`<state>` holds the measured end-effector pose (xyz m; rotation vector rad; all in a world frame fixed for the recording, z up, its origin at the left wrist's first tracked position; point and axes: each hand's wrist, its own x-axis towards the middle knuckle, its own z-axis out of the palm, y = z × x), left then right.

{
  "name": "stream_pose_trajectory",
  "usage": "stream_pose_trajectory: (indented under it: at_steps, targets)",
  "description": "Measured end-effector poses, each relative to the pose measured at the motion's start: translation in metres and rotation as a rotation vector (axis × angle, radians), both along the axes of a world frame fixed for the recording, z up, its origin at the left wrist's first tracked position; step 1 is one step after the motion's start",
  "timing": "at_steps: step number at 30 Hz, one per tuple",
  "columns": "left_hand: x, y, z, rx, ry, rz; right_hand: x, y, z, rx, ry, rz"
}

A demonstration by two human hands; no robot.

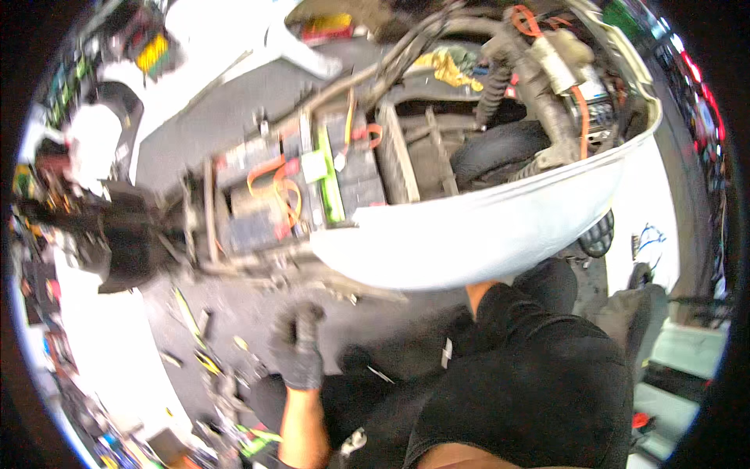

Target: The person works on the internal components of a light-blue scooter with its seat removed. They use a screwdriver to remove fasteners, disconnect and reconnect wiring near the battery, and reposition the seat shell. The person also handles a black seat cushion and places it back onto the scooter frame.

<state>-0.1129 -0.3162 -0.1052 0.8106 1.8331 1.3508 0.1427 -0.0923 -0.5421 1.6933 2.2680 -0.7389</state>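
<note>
My left hand [301,344], in a dark grey glove, is raised over the floor just below the near side of a stripped scooter frame [289,254]. Its fingers look curled in; blur hides whatever they may hold. My right arm [488,297] reaches under the white curved body panel [469,234], which covers that hand. Inside the frame sit dark battery blocks [254,227] with orange cables [293,207] and a bright green strip [328,176] across them. Further right are a black tyre [500,148] and a coil spring [494,90].
Loose tools [207,359] lie on the dark floor left of my hand, with several small parts. A black fender-like piece [129,234] stands at the frame's left end. A yellow cloth [449,66] lies beyond the frame. A shoe sole [598,234] shows beside the panel.
</note>
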Motion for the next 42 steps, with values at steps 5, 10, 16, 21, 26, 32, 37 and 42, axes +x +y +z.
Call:
stream_pose_trajectory:
  at_steps: [5, 10, 16, 21, 26, 32, 37, 42]
  targets:
    - [0.0, -0.001, -0.021, 0.001, -0.09, -0.044, 0.026, -0.026, 0.036, -0.194, -0.075, 0.058]
    - [0.014, 0.0, -0.016, 0.0, -0.166, -0.263, 0.084, -0.079, 0.109, -0.382, -0.124, 0.146]
    - [0.008, 0.021, -0.004, -0.09, -0.202, -0.536, 0.076, -0.125, 0.243, -0.472, -0.034, 0.259]
    - [-0.001, 0.027, 0.022, -0.062, -0.203, -0.735, 0.046, -0.151, 0.408, -0.384, 0.253, 0.294]
    - [0.003, 0.033, 0.072, 0.174, -0.421, -0.741, 0.002, -0.174, 0.527, -0.285, 0.618, 0.153]
    - [-0.014, 0.044, 0.111, 0.275, -0.472, -0.601, -0.061, -0.185, 0.567, -0.149, 1.12, -0.243]
    - [-0.029, 0.046, 0.13, 0.205, -1.004, -0.77, -0.111, -0.168, 0.578, 0.622, 1.075, -0.086]
    - [-0.034, 0.06, 0.149, 0.289, -1.113, -0.851, -0.125, -0.147, 0.597, 0.672, 1.234, 0.021]
